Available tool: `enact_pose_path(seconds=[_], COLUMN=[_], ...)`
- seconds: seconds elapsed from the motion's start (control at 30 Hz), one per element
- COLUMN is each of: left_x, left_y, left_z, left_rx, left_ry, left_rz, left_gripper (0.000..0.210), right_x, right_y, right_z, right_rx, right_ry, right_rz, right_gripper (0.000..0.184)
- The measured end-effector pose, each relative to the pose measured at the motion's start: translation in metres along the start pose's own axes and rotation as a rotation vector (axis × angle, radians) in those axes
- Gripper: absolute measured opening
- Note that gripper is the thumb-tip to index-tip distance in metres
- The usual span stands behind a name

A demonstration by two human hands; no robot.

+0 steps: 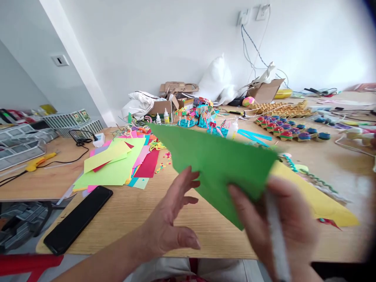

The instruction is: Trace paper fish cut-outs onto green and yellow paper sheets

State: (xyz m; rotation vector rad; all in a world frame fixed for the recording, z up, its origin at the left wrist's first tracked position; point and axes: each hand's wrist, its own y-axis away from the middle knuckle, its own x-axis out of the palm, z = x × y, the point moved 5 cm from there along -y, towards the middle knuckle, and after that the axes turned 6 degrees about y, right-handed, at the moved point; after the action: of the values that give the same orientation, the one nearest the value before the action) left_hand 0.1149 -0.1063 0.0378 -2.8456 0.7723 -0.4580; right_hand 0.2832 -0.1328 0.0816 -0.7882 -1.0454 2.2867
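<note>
The wooden table (217, 243) carries a pile of colored paper (113, 166) at left. Above the table's near middle, a green sheet (217, 156) is held up, tilted; a yellow sheet (320, 196) lies to its right. The right hand (293, 219), blurred, has its fingers closed on the green sheet and also holds a pale rod (277, 239). The left hand (166, 215) is spread, thumb apart, fingertips at the green sheet's edge; I cannot tell whether they touch. A black phone (79, 219) lies left of it.
</note>
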Motion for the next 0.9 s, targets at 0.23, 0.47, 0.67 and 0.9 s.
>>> enact_pose_path(seconds=[0.23, 0.47, 0.67, 0.9], left_x=[0.008, -0.03, -0.054, -0.055], left_y=[0.009, 0.009, 0.008, 0.014], left_z=[0.029, 0.039, 0.034, 0.052], left_rx=[-0.07, -0.177, -0.308, -0.543], left_ry=[0.301, 0.52, 0.523, 0.565], left_rz=[-0.136, -0.545, -0.504, -0.388], left_gripper=[0.068, 0.047, 0.038, 0.031], right_x=[0.053, 0.04, 0.016, 0.014], right_y=[0.026, 0.023, 0.016, 0.055], right_z=[0.032, 0.0, -0.091, -0.122], right_rx=[-0.291, -0.154, 0.361, 0.525], right_ry=[-0.185, -0.084, 0.203, -0.087], right_rz=[0.413, 0.349, 0.348, 0.475], right_gripper=[0.039, 0.027, 0.036, 0.037])
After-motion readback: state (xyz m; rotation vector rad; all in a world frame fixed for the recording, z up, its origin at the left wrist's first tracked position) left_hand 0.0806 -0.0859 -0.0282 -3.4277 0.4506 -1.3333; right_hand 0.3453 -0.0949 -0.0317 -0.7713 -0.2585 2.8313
